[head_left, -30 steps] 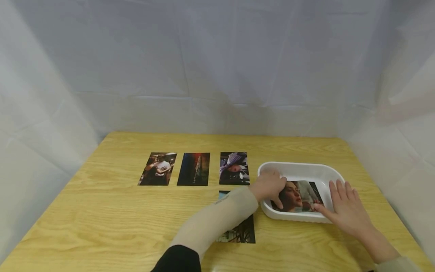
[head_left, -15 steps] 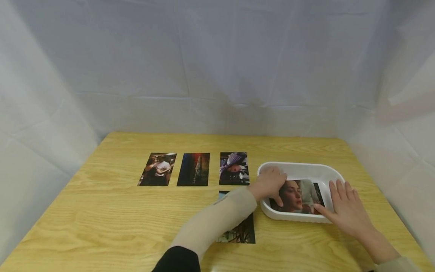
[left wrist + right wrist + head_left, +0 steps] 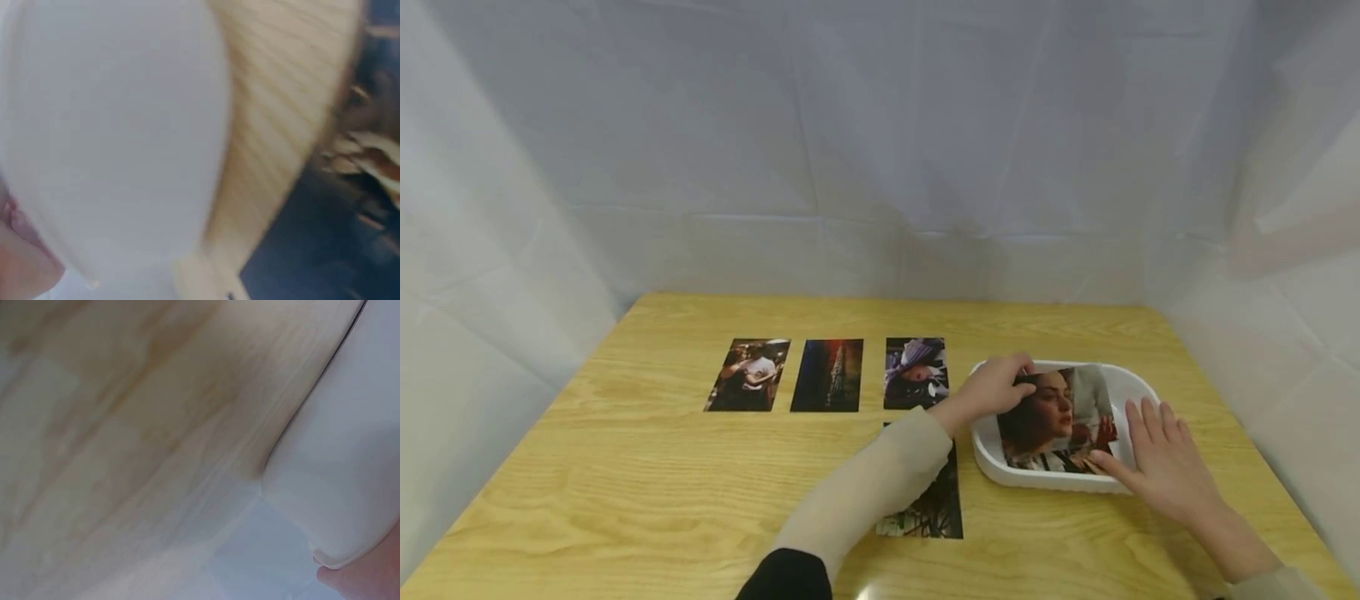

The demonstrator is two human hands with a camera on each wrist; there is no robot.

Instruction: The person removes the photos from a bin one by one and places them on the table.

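A white oval-ended tray point(image 3: 1131, 379) stands at the table's right side. My left hand point(image 3: 988, 389) reaches over its left end and pinches the upper left corner of a photo print point(image 3: 1048, 417) with a head in profile. That print is raised at its far side, and part of another print point(image 3: 1052, 462) shows below its near edge. My right hand point(image 3: 1172, 467) rests on the tray's right rim, fingers straight, the thumb reaching inward by the prints' near right corner. In the wrist views, the tray's outer wall point(image 3: 119, 125) fills much of the left one and shows at right in the other.
Left of the tray, three photo prints lie in a row: a couple point(image 3: 748, 375), a dark tower-like one point(image 3: 827, 375) and a purple-hat one point(image 3: 916, 372). Another print point(image 3: 932, 504) lies nearer, partly hidden under my left forearm. White sheeting point(image 3: 880, 150) hangs around the wooden table point(image 3: 662, 492).
My left hand has drawn up and slightly left, raising the far side of the profile print in the tray. More of the print below shows. My right hand has stayed on the rim.
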